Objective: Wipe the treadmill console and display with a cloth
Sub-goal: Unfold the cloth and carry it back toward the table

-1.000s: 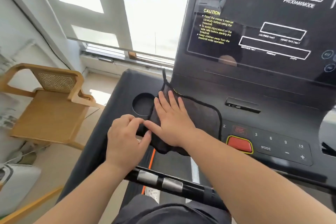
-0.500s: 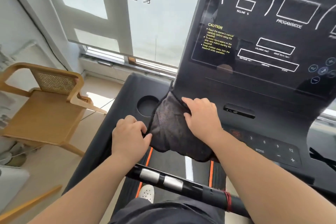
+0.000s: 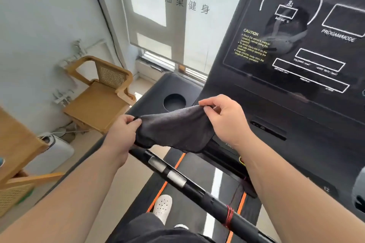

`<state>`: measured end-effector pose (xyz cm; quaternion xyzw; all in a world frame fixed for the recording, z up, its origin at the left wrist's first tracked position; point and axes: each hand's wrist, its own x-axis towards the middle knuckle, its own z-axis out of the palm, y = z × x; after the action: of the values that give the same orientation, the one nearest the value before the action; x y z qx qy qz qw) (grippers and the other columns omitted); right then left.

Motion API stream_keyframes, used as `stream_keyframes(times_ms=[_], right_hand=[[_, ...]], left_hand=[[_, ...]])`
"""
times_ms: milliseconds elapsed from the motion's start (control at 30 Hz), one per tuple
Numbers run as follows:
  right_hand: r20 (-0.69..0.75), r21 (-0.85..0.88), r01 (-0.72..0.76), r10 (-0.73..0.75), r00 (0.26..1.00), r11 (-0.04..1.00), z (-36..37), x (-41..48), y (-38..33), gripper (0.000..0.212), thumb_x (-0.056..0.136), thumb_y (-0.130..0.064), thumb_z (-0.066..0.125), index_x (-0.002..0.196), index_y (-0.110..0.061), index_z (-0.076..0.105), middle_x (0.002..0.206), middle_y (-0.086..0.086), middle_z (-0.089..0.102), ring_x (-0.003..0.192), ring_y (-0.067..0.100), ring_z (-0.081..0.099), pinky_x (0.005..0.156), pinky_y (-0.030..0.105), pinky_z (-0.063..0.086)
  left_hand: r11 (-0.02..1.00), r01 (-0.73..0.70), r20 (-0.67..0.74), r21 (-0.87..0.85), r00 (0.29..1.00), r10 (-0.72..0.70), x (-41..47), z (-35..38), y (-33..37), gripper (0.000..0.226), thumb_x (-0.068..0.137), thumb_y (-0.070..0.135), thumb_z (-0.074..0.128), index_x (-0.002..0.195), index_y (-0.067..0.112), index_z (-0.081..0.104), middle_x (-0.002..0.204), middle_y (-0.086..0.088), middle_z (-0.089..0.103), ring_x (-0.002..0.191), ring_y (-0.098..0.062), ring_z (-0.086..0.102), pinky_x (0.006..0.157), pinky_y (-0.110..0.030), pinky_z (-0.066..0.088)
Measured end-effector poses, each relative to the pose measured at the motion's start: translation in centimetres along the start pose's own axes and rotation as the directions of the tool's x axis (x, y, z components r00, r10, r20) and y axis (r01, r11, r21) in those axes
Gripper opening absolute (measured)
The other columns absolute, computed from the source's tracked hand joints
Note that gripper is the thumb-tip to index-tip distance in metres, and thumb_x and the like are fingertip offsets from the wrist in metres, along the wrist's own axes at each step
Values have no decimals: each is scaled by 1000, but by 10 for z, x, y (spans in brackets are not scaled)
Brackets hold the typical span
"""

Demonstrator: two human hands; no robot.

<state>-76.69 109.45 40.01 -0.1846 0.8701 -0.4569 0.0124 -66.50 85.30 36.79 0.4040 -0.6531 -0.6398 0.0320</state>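
A dark grey cloth (image 3: 173, 128) hangs stretched between my two hands just above the left part of the black treadmill console (image 3: 296, 144). My left hand (image 3: 123, 134) pinches its left corner. My right hand (image 3: 225, 120) pinches the upper right edge between thumb and fingers. The cloth sags in the middle and hides part of the console's button panel. The tall black display (image 3: 308, 31), with white outlines and a yellow caution text, rises to the upper right, a little beyond my right hand.
A round cup holder (image 3: 174, 102) sits in the console's left wing. The black handlebar (image 3: 189, 181) crosses below my hands, over the belt. A wooden chair (image 3: 98, 94) stands left by the wall, a white appliance (image 3: 53, 154) on the floor beside it.
The cloth lay flat on the console under my right palm. Both hands have since pinched its edges and lifted it off the surface. The camera has tilted up and left.
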Motion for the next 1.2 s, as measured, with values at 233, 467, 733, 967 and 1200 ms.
stream_keyframes(times_ms=[233,467,733,967,1200], right_hand=[[153,206,-63,32,988,977,36,-13,-35,28,98,-16,65,91,-40,76,79,-16,67,70,5,61,73,25,49],[349,309,-31,-83,933,950,94,-37,-115,23,94,-10,66,93,-29,80,83,-3,76,78,12,72,71,25,60],[541,364,-104,-120,832,925,176,-94,-171,26,97,-8,64,87,-28,77,66,-19,66,67,3,62,61,23,53],[697,410,-223,-147,702,884,258,-196,-243,26,100,-5,61,95,-22,81,94,4,74,88,20,70,75,37,61],[734,315,-53,-208,646,947,324,-293,-292,25,96,-10,71,92,-32,81,97,-10,76,93,1,68,76,15,51]], left_hand=[[958,227,125,-173,970,-207,-67,-58,-52,55,83,-4,70,128,24,57,125,-15,58,109,-31,60,69,-37,51],[963,251,-141,100,961,-236,-127,-112,-107,53,81,4,74,121,37,64,112,-2,67,99,-23,61,72,-35,48],[709,31,-373,-705,834,-407,-173,-218,-160,9,103,18,53,109,23,58,101,-10,71,95,-29,70,103,-53,45],[796,-142,-541,-588,801,-257,-242,-308,-224,66,85,-21,54,136,20,51,105,-10,63,98,-26,64,88,-42,51],[885,-51,-580,-462,773,-258,-313,-422,-300,39,99,-11,46,125,16,59,112,-7,69,103,-27,69,75,-43,62]])
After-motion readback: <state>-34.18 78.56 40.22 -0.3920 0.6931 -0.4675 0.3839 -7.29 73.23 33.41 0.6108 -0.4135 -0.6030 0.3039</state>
